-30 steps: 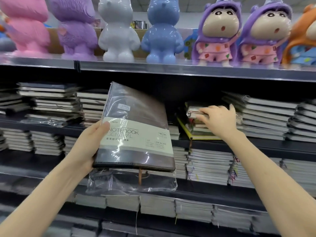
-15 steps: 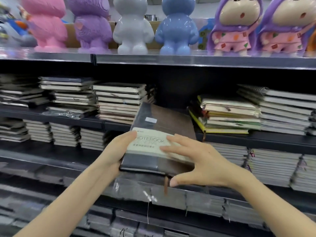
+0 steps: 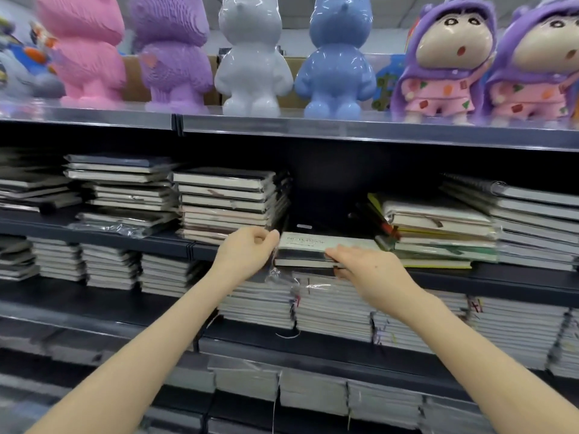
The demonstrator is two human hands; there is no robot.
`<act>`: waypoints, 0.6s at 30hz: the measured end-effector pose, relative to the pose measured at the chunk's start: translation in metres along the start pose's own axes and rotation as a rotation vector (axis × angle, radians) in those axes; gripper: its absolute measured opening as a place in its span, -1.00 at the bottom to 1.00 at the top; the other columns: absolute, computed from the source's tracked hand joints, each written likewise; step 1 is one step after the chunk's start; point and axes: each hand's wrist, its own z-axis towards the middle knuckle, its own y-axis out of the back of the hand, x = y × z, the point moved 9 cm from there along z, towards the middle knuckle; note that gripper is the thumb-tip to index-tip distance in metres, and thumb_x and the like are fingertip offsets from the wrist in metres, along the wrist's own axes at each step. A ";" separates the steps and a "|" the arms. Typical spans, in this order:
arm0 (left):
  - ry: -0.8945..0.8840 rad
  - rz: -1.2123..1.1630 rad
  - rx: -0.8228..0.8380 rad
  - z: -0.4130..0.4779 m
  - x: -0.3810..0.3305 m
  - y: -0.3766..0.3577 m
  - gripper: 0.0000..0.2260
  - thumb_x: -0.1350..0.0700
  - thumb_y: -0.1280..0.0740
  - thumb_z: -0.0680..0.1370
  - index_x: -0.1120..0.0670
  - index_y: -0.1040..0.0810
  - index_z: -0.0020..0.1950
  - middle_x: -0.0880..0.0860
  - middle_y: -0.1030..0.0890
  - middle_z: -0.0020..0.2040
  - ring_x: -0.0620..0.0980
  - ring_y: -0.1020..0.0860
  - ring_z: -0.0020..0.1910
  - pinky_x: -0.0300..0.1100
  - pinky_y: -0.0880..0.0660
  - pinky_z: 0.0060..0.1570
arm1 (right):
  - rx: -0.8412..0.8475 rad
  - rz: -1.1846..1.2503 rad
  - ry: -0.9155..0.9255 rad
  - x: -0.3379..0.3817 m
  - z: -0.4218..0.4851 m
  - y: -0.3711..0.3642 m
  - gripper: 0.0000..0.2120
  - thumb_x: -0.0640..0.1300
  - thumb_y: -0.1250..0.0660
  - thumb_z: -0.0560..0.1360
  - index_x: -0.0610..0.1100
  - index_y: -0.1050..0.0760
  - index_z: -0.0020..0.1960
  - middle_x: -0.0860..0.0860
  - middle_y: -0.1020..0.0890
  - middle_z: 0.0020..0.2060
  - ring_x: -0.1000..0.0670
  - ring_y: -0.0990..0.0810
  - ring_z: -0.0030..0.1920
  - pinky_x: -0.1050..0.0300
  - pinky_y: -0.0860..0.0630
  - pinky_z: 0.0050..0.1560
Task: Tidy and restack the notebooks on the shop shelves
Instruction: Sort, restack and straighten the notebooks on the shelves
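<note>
Head camera: we have the wrapped notebook (image 3: 316, 245) lying flat in the gap on the middle shelf (image 3: 125, 238), between a tall stack (image 3: 225, 205) of dark notebooks on its left and a yellow-edged stack (image 3: 438, 233) on its right. Our left hand (image 3: 247, 255) curls at its left front corner, pinching the clear wrap. Our right hand (image 3: 369, 270) grips the front edge, fingers on top, thumb below. Loose wrap hangs over the shelf lip.

4 bear figures (image 3: 252, 61), 2 hooded dolls (image 3: 445, 57), 2 hands (image 3: 246, 253).
</note>
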 end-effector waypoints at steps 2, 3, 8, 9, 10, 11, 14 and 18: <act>-0.269 0.215 -0.050 -0.005 -0.014 -0.001 -0.71 -0.08 -0.25 0.58 0.01 -0.58 0.21 -0.04 -0.58 0.12 -0.07 -0.52 0.14 -0.24 -0.39 0.15 | -0.017 0.016 -0.013 -0.001 0.013 -0.004 -0.58 -0.09 -0.15 0.63 0.05 -0.21 0.48 0.06 -0.46 0.34 -0.04 -0.49 0.25 0.03 -0.48 0.12; -0.397 0.277 -0.058 -0.006 -0.020 -0.007 -0.68 -0.08 -0.26 0.57 0.02 -0.56 0.26 -0.04 -0.56 0.18 -0.08 -0.49 0.19 -0.30 -0.32 0.13 | -0.011 0.024 -0.016 -0.001 0.020 -0.007 -0.58 -0.07 -0.14 0.64 0.04 -0.22 0.48 0.04 -0.47 0.33 -0.05 -0.48 0.26 0.02 -0.47 0.15; -0.523 0.450 0.036 0.028 -0.010 -0.041 -0.61 -0.05 -0.22 0.60 0.05 -0.44 0.39 0.01 -0.45 0.37 -0.01 -0.40 0.33 -0.18 -0.29 0.28 | 0.093 0.099 -0.081 -0.011 0.056 -0.026 -0.56 -0.02 -0.14 0.63 0.06 -0.22 0.49 0.01 -0.40 0.41 -0.06 -0.42 0.35 0.06 -0.37 0.28; -0.527 0.448 0.031 0.035 -0.009 -0.043 -0.63 -0.03 -0.22 0.61 0.05 -0.44 0.38 0.02 -0.46 0.36 0.01 -0.42 0.31 -0.16 -0.31 0.27 | 0.108 0.094 -0.088 -0.012 0.062 -0.029 -0.56 -0.01 -0.15 0.63 0.06 -0.22 0.50 0.02 -0.39 0.43 -0.06 -0.40 0.36 0.05 -0.36 0.29; -0.533 0.436 0.024 0.040 -0.008 -0.045 -0.65 -0.01 -0.22 0.61 0.06 -0.46 0.37 0.03 -0.47 0.34 0.02 -0.45 0.28 -0.15 -0.33 0.25 | 0.123 0.084 -0.092 -0.013 0.066 -0.032 -0.55 0.00 -0.15 0.63 0.06 -0.21 0.50 0.01 -0.36 0.44 -0.06 -0.39 0.38 0.05 -0.35 0.31; -0.534 0.424 0.016 0.045 -0.007 -0.045 -0.66 0.01 -0.23 0.61 0.06 -0.48 0.36 0.03 -0.50 0.31 0.02 -0.47 0.25 -0.16 -0.34 0.23 | 0.138 0.083 -0.098 -0.014 0.069 -0.035 -0.54 0.01 -0.15 0.62 0.07 -0.19 0.51 0.01 -0.33 0.46 -0.07 -0.36 0.40 0.05 -0.32 0.34; -0.551 0.417 -0.011 0.050 -0.005 -0.047 -0.68 0.04 -0.26 0.59 0.08 -0.52 0.32 0.05 -0.54 0.27 0.05 -0.49 0.23 -0.16 -0.35 0.21 | 0.154 0.086 -0.119 -0.018 0.071 -0.042 -0.53 0.04 -0.13 0.63 0.08 -0.16 0.52 0.02 -0.24 0.50 -0.06 -0.27 0.46 0.06 -0.26 0.40; -0.564 0.359 -0.024 0.049 -0.004 -0.045 -0.69 0.06 -0.28 0.58 0.10 -0.53 0.31 0.07 -0.54 0.27 0.04 -0.48 0.25 -0.19 -0.32 0.24 | 0.135 0.091 -0.127 -0.017 0.067 -0.043 -0.53 0.05 -0.10 0.63 0.09 -0.14 0.52 0.04 -0.22 0.51 -0.03 -0.23 0.48 0.10 -0.21 0.41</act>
